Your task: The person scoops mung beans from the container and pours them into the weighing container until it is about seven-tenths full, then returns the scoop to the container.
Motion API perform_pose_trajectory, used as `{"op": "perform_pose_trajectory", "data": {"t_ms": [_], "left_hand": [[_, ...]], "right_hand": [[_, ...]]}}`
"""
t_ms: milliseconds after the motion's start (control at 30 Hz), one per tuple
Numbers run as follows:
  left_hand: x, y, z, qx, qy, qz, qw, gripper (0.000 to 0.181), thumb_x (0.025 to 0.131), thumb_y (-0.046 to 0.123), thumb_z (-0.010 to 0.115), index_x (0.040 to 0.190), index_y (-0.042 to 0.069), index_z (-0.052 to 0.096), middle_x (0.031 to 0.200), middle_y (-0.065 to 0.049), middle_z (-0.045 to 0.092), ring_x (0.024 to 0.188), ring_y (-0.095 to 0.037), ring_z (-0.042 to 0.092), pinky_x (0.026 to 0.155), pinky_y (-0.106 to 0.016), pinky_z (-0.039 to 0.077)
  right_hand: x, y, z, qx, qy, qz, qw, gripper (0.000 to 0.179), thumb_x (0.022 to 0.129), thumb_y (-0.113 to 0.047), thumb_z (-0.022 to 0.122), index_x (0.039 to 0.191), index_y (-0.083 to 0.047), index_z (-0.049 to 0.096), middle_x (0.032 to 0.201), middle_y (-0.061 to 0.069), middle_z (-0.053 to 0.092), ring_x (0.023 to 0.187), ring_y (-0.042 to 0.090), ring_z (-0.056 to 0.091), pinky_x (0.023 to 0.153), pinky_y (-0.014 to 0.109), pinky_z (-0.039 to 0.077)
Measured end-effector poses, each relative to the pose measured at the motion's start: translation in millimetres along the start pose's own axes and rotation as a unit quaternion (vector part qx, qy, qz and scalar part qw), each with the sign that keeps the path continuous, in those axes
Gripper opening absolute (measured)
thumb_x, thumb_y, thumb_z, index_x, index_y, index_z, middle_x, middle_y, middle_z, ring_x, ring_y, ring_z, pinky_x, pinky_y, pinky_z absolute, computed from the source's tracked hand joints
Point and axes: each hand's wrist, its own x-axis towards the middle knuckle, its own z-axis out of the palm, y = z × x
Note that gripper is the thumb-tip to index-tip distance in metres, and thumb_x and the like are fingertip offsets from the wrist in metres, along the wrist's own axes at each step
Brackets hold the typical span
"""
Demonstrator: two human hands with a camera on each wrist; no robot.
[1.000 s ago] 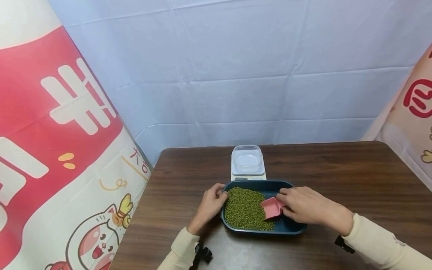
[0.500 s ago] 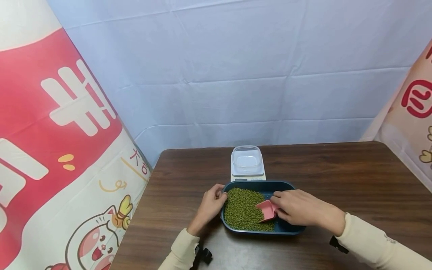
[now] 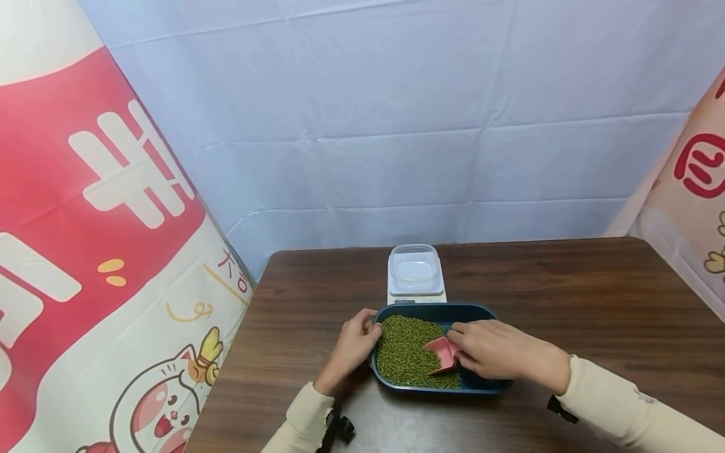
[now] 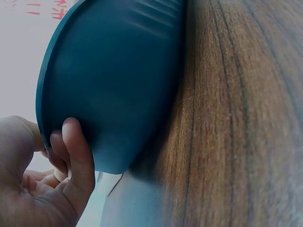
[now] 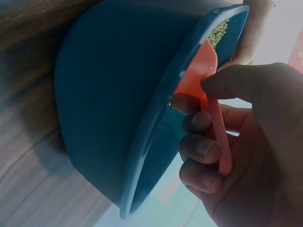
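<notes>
Green mung beans (image 3: 409, 352) fill the left and middle of a dark blue tub (image 3: 481, 385) on the table. My right hand (image 3: 498, 349) grips a pink scoop (image 3: 443, 353) by its handle, and the scoop's front edge is in the beans. In the right wrist view the fingers wrap the scoop's handle (image 5: 218, 137), with the thumb along it. At the tub's left end my left hand (image 3: 355, 343) holds the rim between thumb and fingers. The left wrist view shows those fingers against the tub's outer wall (image 4: 109, 80).
Behind the tub stands a white kitchen scale (image 3: 416, 298) with a clear plastic container (image 3: 415, 264) on it. The brown wooden table (image 3: 566, 283) reaches back to a pale cloth backdrop (image 3: 368, 126). A printed cloth (image 3: 130, 251) hangs on the left.
My right hand has moved left with the scoop, pushing it farther into the mung beans. The left hand stays on the tub's rim.
</notes>
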Motion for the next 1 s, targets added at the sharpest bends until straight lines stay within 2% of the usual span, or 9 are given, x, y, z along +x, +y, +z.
{"op": "perform_pose_trajectory", "data": {"t_ms": [333, 1000], "left_hand": [[-0.1, 1.1, -0.3, 0.008, 0.003, 0.006, 1.0, 0.022, 0.101, 0.01, 0.064, 0.12, 0.005, 0.072, 0.068, 0.008, 0.048, 0.055, -0.001, 0.041, 0.063, -0.019, 0.042], [0.4, 1.3, -0.5, 0.028, 0.001, 0.008, 0.9996, 0.025, 0.101, 0.009, 0.062, 0.123, 0.005, 0.071, 0.067, 0.008, 0.049, 0.053, -0.002, 0.041, 0.061, -0.02, 0.042]], "right_hand": [[5.4, -3.9, 1.1, 0.004, -0.004, -0.005, 1.0, 0.012, 0.097, -0.019, 0.074, 0.092, -0.019, 0.064, 0.08, -0.013, 0.047, 0.065, 0.001, 0.035, 0.059, 0.022, 0.033], [15.5, -9.7, 3.8, 0.021, -0.029, -0.007, 0.9993, 0.009, 0.101, -0.02, 0.07, 0.095, -0.02, 0.063, 0.081, -0.013, 0.047, 0.063, 0.0, 0.034, 0.059, 0.021, 0.033]]}}
